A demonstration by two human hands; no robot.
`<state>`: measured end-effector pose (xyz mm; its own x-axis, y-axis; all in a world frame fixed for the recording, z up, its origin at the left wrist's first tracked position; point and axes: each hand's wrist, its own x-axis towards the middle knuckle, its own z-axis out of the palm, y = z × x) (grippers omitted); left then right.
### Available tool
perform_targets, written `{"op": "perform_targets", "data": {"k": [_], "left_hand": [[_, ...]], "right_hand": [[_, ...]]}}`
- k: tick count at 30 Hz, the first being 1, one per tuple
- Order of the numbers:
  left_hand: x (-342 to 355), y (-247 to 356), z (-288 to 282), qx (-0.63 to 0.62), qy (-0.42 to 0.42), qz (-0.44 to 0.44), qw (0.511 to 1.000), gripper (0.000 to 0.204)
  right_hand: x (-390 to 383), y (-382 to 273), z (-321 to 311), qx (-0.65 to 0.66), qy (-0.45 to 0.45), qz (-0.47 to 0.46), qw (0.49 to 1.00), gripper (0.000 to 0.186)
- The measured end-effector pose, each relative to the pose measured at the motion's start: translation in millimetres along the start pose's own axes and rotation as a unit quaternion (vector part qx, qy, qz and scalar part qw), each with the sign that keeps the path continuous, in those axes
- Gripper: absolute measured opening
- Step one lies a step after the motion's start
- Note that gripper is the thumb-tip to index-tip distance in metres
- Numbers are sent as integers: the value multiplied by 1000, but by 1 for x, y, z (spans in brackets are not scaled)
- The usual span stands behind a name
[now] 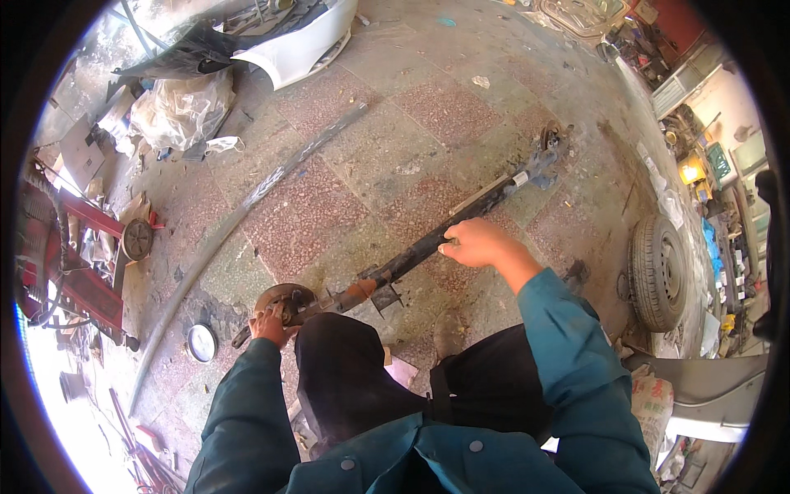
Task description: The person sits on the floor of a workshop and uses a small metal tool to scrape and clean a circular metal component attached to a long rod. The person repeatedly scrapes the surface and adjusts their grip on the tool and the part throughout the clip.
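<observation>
A dark, rusty vehicle axle beam (420, 252) lies slantwise on the floor in front of my knees. At its near left end is a round rusty brake drum or disc (284, 295). My left hand (270, 324) is closed around the hub at that end, fingers bent over the metal. My right hand (479, 244) is over the middle of the beam with its fingers curled together. Whatever those fingers hold, if anything, is too small to make out. The far end carries another rusty hub (550, 138) with a greyish wrapping beside it.
A long grey pipe (247, 202) lies on the tiled floor to the left. Near my left arm is a small round metal dish (202, 342). A tyre (657, 273) stands at right. A red jack-like frame (78, 263), plastic sheeting (185, 107) and a white bumper (296, 49) line the left side.
</observation>
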<state>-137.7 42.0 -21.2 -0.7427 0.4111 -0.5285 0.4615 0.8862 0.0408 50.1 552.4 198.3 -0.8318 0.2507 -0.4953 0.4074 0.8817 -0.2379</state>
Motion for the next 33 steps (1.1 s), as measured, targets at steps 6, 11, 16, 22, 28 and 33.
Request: {"op": "perform_targets", "data": {"k": [6,11,16,22,28,33], "left_hand": [[-2,-2,2,-10,19,19,1000,106],[4,14,-6,-5,28,39,999,104],[-7,-1,-7,-10,16,23,1000,108],[-12,-1,-8,-12,16,20,1000,105],[-4,11,-11,-18,28,49,998,104],[-9,-7,-1,-20,5,28,999,106]], "right_hand": [[65,9,59,5,25,105,994,59],[109,26,141,346,114,291,885,70],[126,-50,197,644,182,432,604,107],[162,-69,222,695,155,444,544,119],[190,-53,253,782,253,417,388,104],[180,-74,247,775,211,427,415,87]]}}
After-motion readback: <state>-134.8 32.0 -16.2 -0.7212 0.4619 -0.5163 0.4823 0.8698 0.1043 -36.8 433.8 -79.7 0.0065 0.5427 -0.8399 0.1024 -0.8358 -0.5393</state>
